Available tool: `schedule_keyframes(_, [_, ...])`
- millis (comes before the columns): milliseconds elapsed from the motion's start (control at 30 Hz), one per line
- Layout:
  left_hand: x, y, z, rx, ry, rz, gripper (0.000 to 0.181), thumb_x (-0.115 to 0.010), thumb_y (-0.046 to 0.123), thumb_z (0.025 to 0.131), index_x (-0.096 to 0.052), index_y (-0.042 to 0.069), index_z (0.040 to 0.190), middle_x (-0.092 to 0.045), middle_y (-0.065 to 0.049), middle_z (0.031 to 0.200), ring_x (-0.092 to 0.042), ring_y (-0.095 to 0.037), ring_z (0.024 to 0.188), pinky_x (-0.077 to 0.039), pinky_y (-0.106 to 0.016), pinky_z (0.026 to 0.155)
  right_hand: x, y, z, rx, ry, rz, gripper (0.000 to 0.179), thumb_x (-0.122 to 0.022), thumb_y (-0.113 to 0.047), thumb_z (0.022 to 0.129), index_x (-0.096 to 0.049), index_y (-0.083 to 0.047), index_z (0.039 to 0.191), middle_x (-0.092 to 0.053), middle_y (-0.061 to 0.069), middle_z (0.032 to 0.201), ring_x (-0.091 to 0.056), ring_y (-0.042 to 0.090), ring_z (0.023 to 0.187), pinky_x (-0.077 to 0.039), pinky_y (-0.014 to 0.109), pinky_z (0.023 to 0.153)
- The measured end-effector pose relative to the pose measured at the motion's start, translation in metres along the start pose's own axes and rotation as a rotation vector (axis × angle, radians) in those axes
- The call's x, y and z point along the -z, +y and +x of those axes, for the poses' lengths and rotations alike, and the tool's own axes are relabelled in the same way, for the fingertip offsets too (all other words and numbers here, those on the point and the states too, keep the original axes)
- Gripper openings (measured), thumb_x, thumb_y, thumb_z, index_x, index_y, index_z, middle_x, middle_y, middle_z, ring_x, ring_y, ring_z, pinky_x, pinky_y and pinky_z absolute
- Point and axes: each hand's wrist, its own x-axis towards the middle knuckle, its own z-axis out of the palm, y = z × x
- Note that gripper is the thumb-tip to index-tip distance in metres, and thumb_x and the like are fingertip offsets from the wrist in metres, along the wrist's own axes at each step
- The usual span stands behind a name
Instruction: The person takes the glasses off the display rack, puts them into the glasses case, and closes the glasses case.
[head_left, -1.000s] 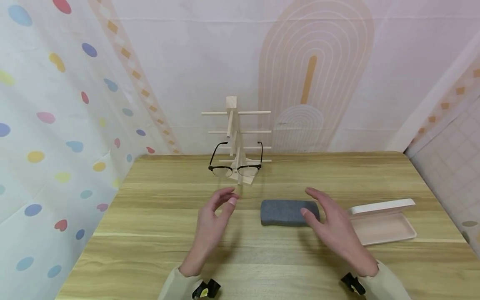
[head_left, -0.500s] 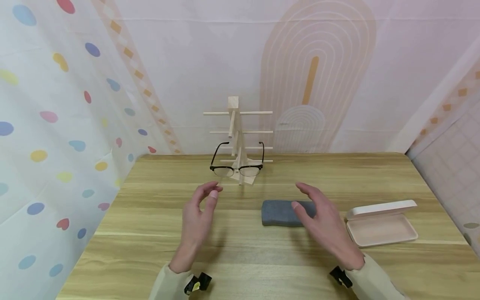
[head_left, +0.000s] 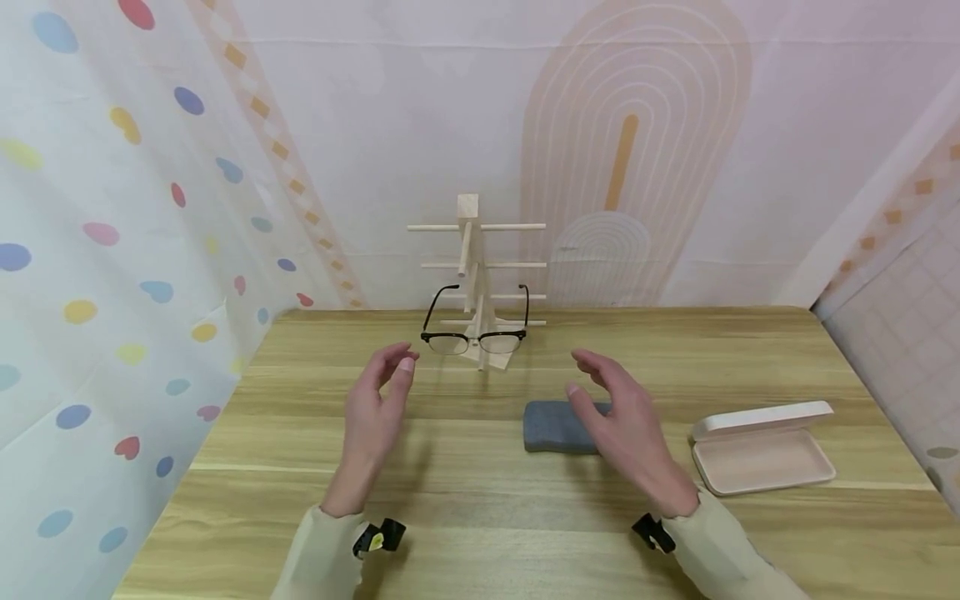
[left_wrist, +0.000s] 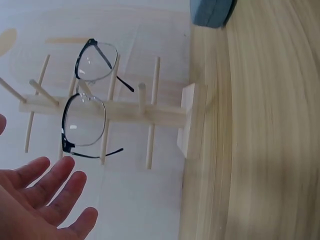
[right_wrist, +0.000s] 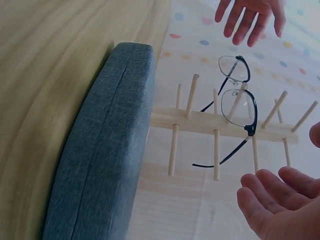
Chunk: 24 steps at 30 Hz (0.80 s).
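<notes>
A pair of glasses (head_left: 498, 335) with black upper rims and thin clear lenses rests on a peg of a pale wooden display stand (head_left: 467, 208). To the left of the glasses my left hand (head_left: 375, 412) hovers over the table, fingers gently bent and holding nothing. My right hand (head_left: 626, 421) is held up on the other side, also with nothing in it, thumb apart from the fingers. It covers the right end of a grey-blue fabric glasses case (head_left: 558, 427) in the head view. Both hands are apart from the glasses; in the right wrist view the case (right_wrist: 100, 150) appears closed.
At the right of the wooden table (head_left: 480, 500) lies an open white glasses case (head_left: 765, 458), its lid raised at the back. A patterned cloth (head_left: 375, 125) hangs behind the table and along its left side.
Both hands have moved left and slightly forward over the table. The glasses, stand and both cases have stayed in place, and the head view has shifted slightly.
</notes>
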Motion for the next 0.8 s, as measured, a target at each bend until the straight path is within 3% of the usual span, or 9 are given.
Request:
schedule_keyframes(333, [0.008,-0.003,0.017,0.083,-0.045,0.035,0.045,-0.051,0.036,0.109,-0.058,0.004,0.14,-0.068,-0.013,0.13,-0.065,-0.029,0.117,-0.048,-0.046,0.102,-0.013,-0.005,0.014,0.0,0.015,0.08,0.043,-0.061,-0.024,0.104,-0.058,-0.004,0.142,-0.062,0.01,0.141,-0.06,0.025,0.127,-0.048,0.044,0.109])
schedule_keyframes(633, [0.011,-0.005,0.032,0.138,-0.076,-0.015,0.047,-0.053,0.037,0.108,-0.058,0.003,0.14,-0.068,-0.013,0.131,-0.062,-0.027,0.12,-0.048,-0.044,0.103,-0.022,-0.008,0.027,-0.041,0.023,0.116,0.04,-0.06,-0.028,0.106,-0.06,-0.007,0.14,-0.064,0.009,0.138,-0.063,0.025,0.124,-0.051,0.046,0.106])
schedule_keyframes(800, [0.011,-0.006,0.039,0.186,-0.099,-0.088,0.045,-0.053,0.034,0.109,-0.057,0.002,0.14,-0.068,-0.015,0.132,-0.062,-0.024,0.122,-0.049,-0.028,0.099,-0.027,-0.008,0.032,-0.081,0.02,0.134,0.04,-0.059,-0.03,0.106,-0.059,-0.009,0.141,-0.064,0.008,0.137,-0.064,0.025,0.122,-0.052,0.049,0.103])
